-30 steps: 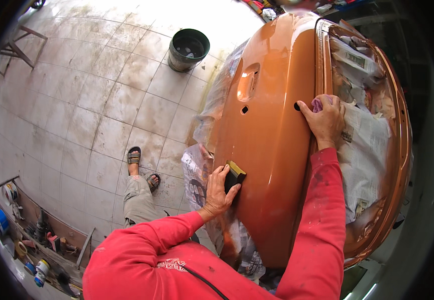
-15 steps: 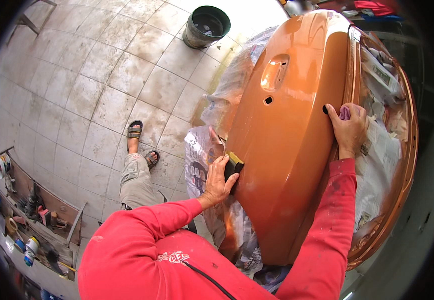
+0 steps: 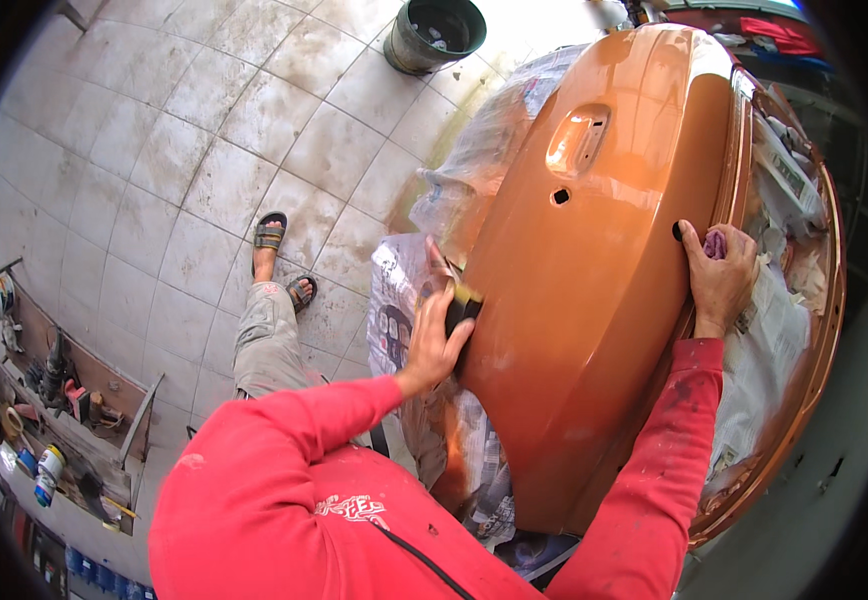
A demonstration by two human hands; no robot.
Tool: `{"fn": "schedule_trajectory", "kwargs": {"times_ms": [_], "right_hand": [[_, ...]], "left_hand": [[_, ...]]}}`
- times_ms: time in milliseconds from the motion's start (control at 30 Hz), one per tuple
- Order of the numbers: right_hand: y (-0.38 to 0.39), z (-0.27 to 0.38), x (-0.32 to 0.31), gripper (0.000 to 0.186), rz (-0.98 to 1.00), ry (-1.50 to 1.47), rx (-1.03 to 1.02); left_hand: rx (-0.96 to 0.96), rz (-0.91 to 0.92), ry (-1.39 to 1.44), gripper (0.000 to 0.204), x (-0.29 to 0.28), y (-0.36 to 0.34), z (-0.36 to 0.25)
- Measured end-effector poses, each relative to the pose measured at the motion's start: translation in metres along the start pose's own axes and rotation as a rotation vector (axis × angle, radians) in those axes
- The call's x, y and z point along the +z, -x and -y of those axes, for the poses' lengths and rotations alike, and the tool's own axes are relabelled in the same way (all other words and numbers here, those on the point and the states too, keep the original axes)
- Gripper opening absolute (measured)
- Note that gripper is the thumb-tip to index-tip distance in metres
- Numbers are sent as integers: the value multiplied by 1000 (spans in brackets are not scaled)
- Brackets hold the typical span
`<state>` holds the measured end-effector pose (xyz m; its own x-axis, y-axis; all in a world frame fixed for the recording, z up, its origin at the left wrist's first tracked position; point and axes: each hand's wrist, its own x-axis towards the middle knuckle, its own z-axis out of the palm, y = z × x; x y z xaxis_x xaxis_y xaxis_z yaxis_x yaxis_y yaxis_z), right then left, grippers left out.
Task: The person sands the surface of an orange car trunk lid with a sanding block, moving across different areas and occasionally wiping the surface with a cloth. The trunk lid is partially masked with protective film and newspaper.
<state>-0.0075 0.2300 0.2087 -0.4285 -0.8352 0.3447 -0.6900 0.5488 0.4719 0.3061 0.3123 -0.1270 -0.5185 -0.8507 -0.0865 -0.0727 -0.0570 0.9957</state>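
An orange painted car boot lid (image 3: 594,300) fills the middle and right, with a handle-like recess and a small square hole. At its left edge my left hand (image 3: 434,340) is closed round a sanding block (image 3: 464,306), dark with a yellowish layer on one end. The block lies against the rim of the lid. My right hand (image 3: 724,285) rests on the opposite edge, beside a round black hole, its fingers closed on a bunched purple cloth (image 3: 716,245).
Masking plastic and newspaper (image 3: 401,290) hang along the lid's left side, and more paper (image 3: 754,350) covers the right. A dark bucket (image 3: 436,35) stands on the tiled floor (image 3: 184,180). Lower left, a tool trolley (image 3: 84,415) holds rolls and cans.
The view has shifted, so the lid and bucket sit farther right. My left hand and the block have slid a little up along the lid's left edge. My right hand stays on the opposite edge.
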Motion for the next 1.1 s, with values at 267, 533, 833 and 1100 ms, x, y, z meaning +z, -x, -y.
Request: {"fn": "schedule_trajectory", "kwargs": {"times_ms": [267, 533, 833, 1100], "right_hand": [[-15, 14, 2, 46, -7, -46, -26], [0, 2, 0, 48, -26, -18, -5], [-11, 9, -2, 50, -29, -28, 15], [2, 2, 2, 49, 10, -93, 113]], "left_hand": [[-129, 4, 6, 61, 34, -285, -42], [160, 170, 2, 77, -15, -3, -75], [237, -33, -1, 60, 38, -228, -44], [472, 181, -131, 76, 1, -71, -84]]}}
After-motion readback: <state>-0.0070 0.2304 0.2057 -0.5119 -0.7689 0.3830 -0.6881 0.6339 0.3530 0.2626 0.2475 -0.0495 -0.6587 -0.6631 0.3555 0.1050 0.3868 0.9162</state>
